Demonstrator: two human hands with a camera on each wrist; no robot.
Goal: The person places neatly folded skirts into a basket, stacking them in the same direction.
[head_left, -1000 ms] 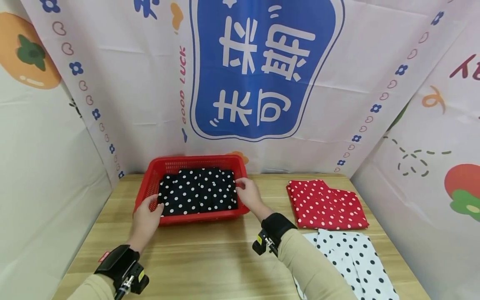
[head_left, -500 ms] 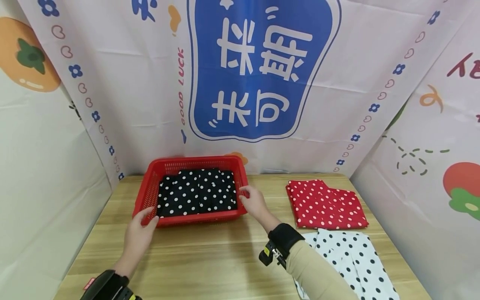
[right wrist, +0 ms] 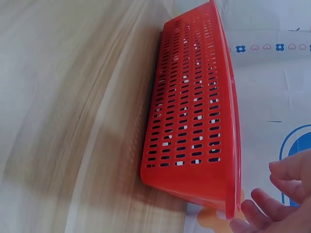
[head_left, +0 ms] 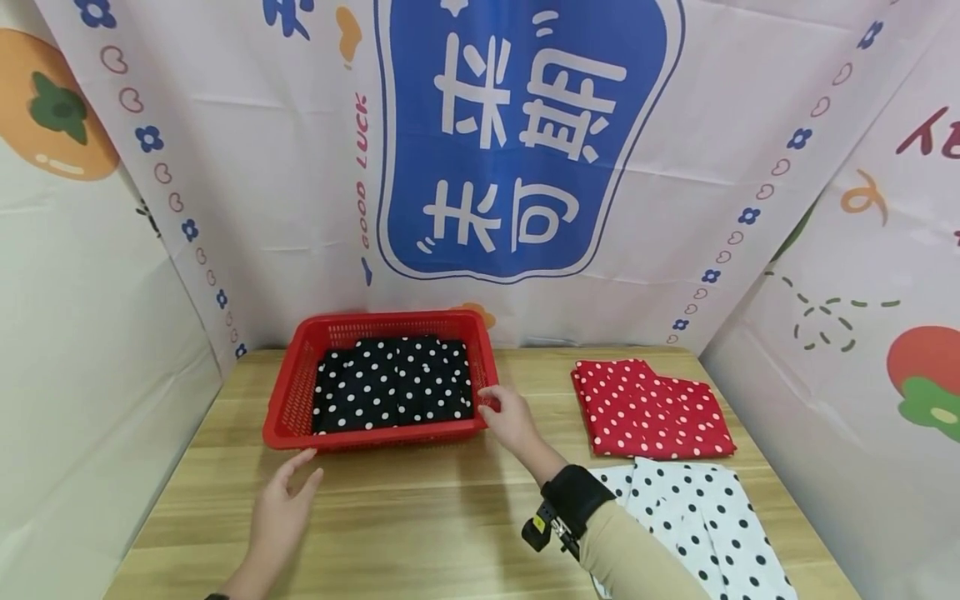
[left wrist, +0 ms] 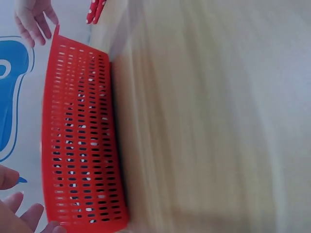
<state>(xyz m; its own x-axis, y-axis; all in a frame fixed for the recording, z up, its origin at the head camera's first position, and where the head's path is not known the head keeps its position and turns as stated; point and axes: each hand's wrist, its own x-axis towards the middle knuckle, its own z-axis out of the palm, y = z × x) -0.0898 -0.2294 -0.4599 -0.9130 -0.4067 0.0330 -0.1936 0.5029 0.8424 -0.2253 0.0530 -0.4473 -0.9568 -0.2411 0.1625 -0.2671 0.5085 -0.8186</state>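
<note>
Folded black cloth with white polka dots (head_left: 393, 382) lies inside a red perforated plastic basket (head_left: 397, 434). My left hand (head_left: 283, 507) is just in front of the basket's front left corner, thumb and fingers spread. In the left wrist view, the left fingertips (left wrist: 57, 228) appear right by the rim, with nothing between them. My right hand (head_left: 513, 422) is at the basket's front right corner, its loosely bent fingers overlapping the rim. Seen from the right wrist, those fingers (right wrist: 260, 213) are relaxed beside the rim and grip nothing.
Folded red cloth with white dots (head_left: 651, 410) lies on the wooden table (head_left: 390, 533) at the right. White cloth with black dots (head_left: 705, 521) is in front of it, partly behind the right sleeve (head_left: 637, 546). A printed curtain (head_left: 300, 208) hangs behind the basket.
My left hand has drawn back from the basket's left side toward the table's front. My right hand has moved slightly nearer and rightward, off the black cloth's edge. The cloth stays put.
</note>
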